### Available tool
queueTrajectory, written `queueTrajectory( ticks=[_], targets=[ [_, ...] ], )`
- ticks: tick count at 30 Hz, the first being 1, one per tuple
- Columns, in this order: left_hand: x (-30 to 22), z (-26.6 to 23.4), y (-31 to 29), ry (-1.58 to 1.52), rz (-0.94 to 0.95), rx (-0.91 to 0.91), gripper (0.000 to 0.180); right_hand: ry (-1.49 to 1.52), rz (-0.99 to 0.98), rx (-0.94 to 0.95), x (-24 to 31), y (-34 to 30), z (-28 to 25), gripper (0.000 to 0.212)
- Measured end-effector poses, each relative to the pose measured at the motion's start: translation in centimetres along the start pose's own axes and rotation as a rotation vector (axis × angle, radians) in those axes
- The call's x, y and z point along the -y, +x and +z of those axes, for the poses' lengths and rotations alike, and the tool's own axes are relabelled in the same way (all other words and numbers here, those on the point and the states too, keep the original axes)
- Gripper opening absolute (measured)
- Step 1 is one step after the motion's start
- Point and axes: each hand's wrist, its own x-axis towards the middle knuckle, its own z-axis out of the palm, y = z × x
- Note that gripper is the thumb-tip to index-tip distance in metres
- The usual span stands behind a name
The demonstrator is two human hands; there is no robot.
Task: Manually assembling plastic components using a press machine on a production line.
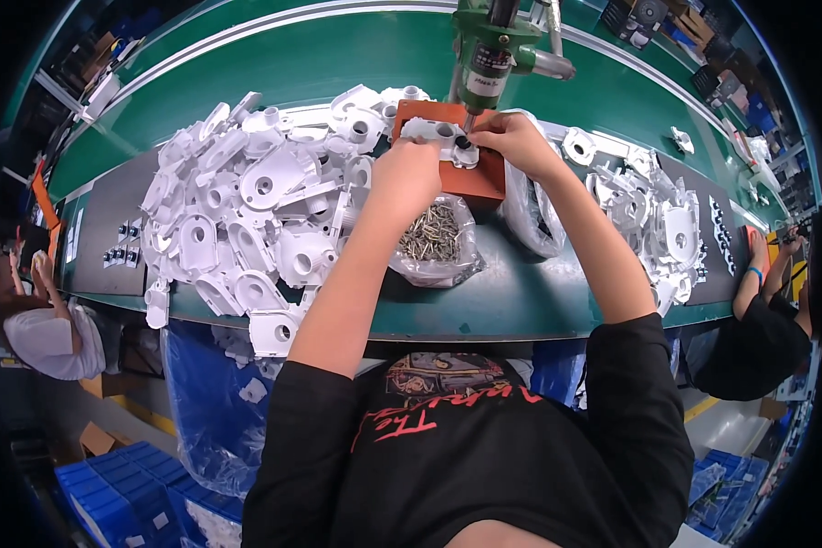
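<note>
1. White plastic part [429, 129]: it lies on an orange block [480, 181], under the tip of a green-bodied press [495, 57]. A round hole shows near its middle, and a small black piece [463, 142] sits toward its right end.
2. Left hand [409, 173]: curled, it grasps the part at its left end; its fingertips are partly hidden.
3. Right hand [515, 144]: thumb and fingers are bent together beside the black piece, just by the press tip. Whether they pinch it or only touch it, I cannot tell.
4. Nearest the block: a clear bag of metal screws [432, 236] stands open in front of it, below the left hand; another clear bag [528, 215] lies to the right, under the right forearm.
5. Farther out on the green bench [530, 297]: a large heap of white parts [247, 196] spreads to the left, a smaller heap [653, 215] to the right.
6. Beyond: small dark pieces [121, 247] lie on a grey mat [100, 205] at left. One co-worker [50, 338] sits at far left, another [749, 342] at far right. Blue crates [123, 489] stand at lower left.
</note>
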Motion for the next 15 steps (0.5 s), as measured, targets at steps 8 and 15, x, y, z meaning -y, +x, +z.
queueTrajectory(
  ticks=[8,15],
  targets=[
    [0.0,0.0,0.1,0.011,-0.011,0.009,0.019,-0.026,-0.004,0.062,0.1,0.9,0.0,0.021],
    [0.4,0.6,0.1,0.009,0.002,-0.013,0.02,-0.122,0.043,0.13,2.0,1.5,-0.2,0.018]
  ],
)
